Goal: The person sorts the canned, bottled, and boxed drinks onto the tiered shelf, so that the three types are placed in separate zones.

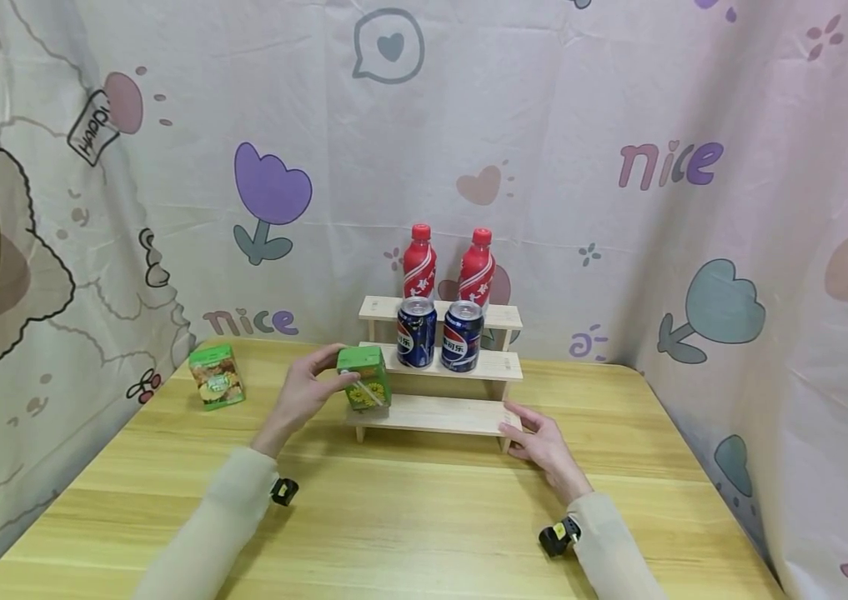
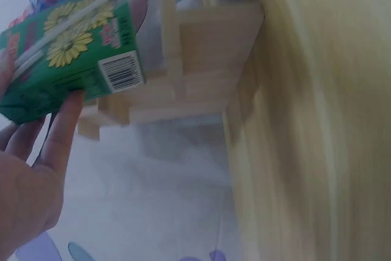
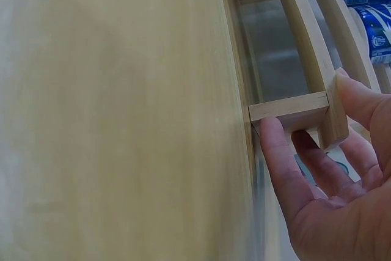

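Observation:
My left hand (image 1: 305, 390) grips a green drink carton (image 1: 365, 382) with yellow flowers and a straw on its side. The carton is at the left end of the lowest step of a three-step wooden rack (image 1: 439, 414); whether its base touches the board I cannot tell. In the left wrist view, the thumb and fingers hold the carton (image 2: 67, 53) from opposite sides, its barcode end towards the rack. My right hand (image 1: 539, 440) pinches the right end of that lowest step. The right wrist view has its thumb on the board and fingertips against the supporting leg (image 3: 290, 107).
Two blue cola cans (image 1: 416, 333) stand on the middle step. Behind them, two red-capped bottles (image 1: 419, 262) are on the top step. Another green carton (image 1: 217, 377) stands at the table's back left. A printed curtain (image 1: 559, 108) hangs behind the wooden table (image 1: 424, 517).

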Demonstrator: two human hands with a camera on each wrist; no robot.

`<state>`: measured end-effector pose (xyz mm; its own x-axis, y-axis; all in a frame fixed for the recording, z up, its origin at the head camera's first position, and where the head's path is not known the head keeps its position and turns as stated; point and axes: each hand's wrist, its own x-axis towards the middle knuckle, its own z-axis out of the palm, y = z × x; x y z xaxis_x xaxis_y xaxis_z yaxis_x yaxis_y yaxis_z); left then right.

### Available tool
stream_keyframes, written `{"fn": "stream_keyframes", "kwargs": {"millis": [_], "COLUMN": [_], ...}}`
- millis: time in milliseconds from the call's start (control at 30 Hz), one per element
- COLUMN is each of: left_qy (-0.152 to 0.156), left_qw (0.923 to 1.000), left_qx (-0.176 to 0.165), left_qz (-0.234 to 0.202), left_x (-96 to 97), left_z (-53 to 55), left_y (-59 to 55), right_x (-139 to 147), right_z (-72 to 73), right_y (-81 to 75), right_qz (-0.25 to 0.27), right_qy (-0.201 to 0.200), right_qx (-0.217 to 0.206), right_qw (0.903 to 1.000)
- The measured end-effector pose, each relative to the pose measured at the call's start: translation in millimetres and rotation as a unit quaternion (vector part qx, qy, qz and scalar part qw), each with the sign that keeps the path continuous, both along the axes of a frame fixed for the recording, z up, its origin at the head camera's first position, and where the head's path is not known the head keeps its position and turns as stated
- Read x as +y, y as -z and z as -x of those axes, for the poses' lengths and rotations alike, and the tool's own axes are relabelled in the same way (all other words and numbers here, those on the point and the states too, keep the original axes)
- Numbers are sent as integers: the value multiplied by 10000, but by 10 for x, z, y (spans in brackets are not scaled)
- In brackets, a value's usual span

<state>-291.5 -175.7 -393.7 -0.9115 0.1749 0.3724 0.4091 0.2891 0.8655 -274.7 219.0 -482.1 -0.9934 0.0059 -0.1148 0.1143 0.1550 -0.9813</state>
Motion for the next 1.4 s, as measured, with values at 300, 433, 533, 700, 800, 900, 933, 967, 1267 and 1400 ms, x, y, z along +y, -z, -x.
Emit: {"fn": "stream_keyframes", "kwargs": {"millis": [300,433,533,700,800,900,933,967,1267,1400], "left_qy": [-359,-470,-593,-679,-631,-551,-491,-468,-440,-391], "left_qw": [9981,9967,9954,9940,9943,9947,9950,9950,9944,9943], "left_qx": [391,373,356,320,377,491,527,565,819,759], "left_qz": [-309,-544,-656,-790,-774,-712,-698,-671,-495,-643], "left_x": [272,412,510,651,727,800,823,846,1033,1110], "left_z": [83,52,30,18,22,30,35,42,48,64], "left_y": [292,319,340,418,454,474,478,480,406,398], "right_x": [-9,-5,-9,-20,-20,-18,-17,-15,4,5], "right_z": [5,6,-1,-1,6,10,7,6,-12,-9], "right_y": [15,18,10,10,21,21,17,15,-14,-14], "right_qz": [-21,-18,-11,49,66,78,75,63,64,69], "right_qy": [-18,-59,-69,-41,-13,5,13,19,2,1], "right_qx": [116,73,69,36,0,-32,-34,-27,-28,-27], "right_qw": [9999,10000,10000,10000,10000,10000,10000,10000,10000,10000]}}
